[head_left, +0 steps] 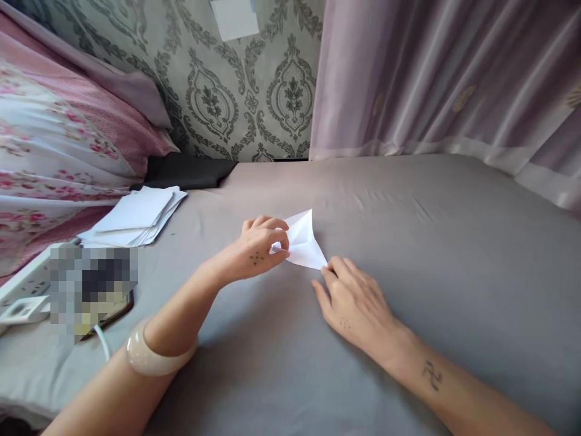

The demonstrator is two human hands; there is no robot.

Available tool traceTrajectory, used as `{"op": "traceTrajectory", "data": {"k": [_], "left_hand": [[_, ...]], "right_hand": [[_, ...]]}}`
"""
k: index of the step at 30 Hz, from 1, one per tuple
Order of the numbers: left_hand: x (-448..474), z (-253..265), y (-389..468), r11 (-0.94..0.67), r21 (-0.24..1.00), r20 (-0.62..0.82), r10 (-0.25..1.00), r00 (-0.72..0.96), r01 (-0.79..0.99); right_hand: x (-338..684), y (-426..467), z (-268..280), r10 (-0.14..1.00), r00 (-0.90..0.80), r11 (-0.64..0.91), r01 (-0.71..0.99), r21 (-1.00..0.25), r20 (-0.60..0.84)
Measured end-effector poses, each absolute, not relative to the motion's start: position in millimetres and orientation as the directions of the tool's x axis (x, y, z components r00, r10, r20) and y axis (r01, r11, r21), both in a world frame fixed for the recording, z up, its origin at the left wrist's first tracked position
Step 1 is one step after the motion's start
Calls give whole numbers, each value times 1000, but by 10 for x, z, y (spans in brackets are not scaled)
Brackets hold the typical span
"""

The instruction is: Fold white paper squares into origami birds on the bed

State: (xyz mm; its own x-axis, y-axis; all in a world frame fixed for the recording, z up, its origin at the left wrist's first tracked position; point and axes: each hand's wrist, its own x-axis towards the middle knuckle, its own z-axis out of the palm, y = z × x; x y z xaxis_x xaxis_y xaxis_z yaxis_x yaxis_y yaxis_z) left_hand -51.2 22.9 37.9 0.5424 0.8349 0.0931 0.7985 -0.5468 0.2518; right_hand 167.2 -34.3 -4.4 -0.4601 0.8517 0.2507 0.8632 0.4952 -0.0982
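A small sheet of white paper [306, 249] with fold creases lies on the grey cloth, partly raised, one corner pointing up and away from me. My left hand [263, 245] is closed on its left side, with thumb and curled fingers pinching the edge. Those fingers hide part of the paper. At the paper's right corner, the fingertips of my right hand [356, 300] touch it from above. The right thumb is stretched out, apart from the other fingers and off the paper.
To the left lie a stack of white paper [136, 215], a black folded item [186, 171], a blurred-out phone [113, 312] with a white cable, and a power strip [27, 275]. Curtains [394, 72] and a patterned wall [254, 91] bound the grey cloth surface [454, 254].
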Motion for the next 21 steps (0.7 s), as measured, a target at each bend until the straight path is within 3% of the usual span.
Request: {"op": "traceTrajectory", "data": {"k": [6,12,21], "left_hand": [[-683,166,-70,-516,79,226,843,488,853],[-827,-88,-329,-432,-23,320,851,416,902],[-926,-42,-629,-295,88,185,943,275,951]], "right_hand": [[1668,-277,18,746,-509,588,806,-66,429],[1414,-118,45,610,-716,752,658,34,340],[1147,92,33,503,-843,834,531,147,190]]}}
